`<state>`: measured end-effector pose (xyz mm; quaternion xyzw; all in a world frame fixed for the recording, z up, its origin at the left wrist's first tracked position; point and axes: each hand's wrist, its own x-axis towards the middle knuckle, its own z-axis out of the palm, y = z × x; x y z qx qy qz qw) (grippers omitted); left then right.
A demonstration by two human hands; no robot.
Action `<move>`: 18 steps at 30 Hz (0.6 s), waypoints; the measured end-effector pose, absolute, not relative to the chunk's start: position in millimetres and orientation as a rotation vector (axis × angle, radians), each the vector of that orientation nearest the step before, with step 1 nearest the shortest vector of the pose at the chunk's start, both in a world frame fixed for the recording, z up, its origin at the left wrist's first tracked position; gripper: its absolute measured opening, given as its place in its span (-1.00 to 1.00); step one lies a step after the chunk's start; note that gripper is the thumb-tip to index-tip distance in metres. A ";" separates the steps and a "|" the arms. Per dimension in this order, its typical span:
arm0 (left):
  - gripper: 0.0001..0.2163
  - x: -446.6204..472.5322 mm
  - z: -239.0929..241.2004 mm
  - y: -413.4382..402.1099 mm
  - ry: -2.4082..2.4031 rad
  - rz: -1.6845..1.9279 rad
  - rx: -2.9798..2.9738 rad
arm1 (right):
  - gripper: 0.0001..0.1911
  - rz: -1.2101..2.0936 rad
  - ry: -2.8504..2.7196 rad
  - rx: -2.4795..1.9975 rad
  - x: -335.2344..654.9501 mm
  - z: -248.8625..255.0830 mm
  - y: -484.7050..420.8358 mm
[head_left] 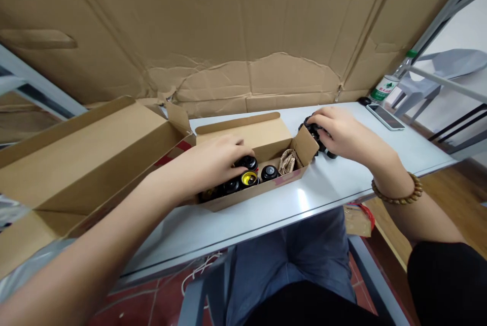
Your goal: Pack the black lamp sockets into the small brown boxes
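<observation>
A small open cardboard box lies on the white table. Inside it stand several small black bottles with black caps, one with a yellow top, and crumpled brown paper at the right end. My left hand reaches into the box, its fingers closed around a black-capped bottle. My right hand rests on the table just right of the box, fingers curled over a cluster of black bottles. A beaded bracelet is on my right wrist.
A large open cardboard carton sits at the left of the table. Flattened cardboard sheets form a wall behind. A phone, a small dark object and a green-labelled bottle lie at the far right. A grey chair stands beyond.
</observation>
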<state>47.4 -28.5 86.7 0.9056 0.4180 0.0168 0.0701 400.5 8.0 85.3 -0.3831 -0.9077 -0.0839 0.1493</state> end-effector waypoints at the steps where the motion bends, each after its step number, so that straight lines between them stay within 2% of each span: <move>1: -0.79 47.3 85.8 -28.1 1.238 0.064 2.729 | -0.62 -0.255 -2.537 -1.048 392.7 91.5 -0.2; 4: -0.80 45.4 82.5 -26.8 1.172 0.119 2.749 | -0.69 -0.233 -2.467 -0.873 362.7 103.1 -23.5; 9: -0.81 37.7 89.1 -29.7 1.153 0.309 2.760 | -0.70 -0.094 -2.664 -0.749 322.9 103.4 -33.5; 12: -0.76 39.4 100.8 -34.0 1.141 0.471 2.780 | -0.79 0.129 -2.700 -0.772 310.6 104.7 -22.8; 15: -0.76 50.0 108.4 -36.7 1.121 0.568 2.816 | -0.76 0.389 -2.707 -0.748 304.0 107.4 -9.1; 18: -0.76 63.5 108.9 -37.8 1.123 0.696 2.825 | -0.67 0.423 -2.647 -0.709 310.9 112.4 -3.4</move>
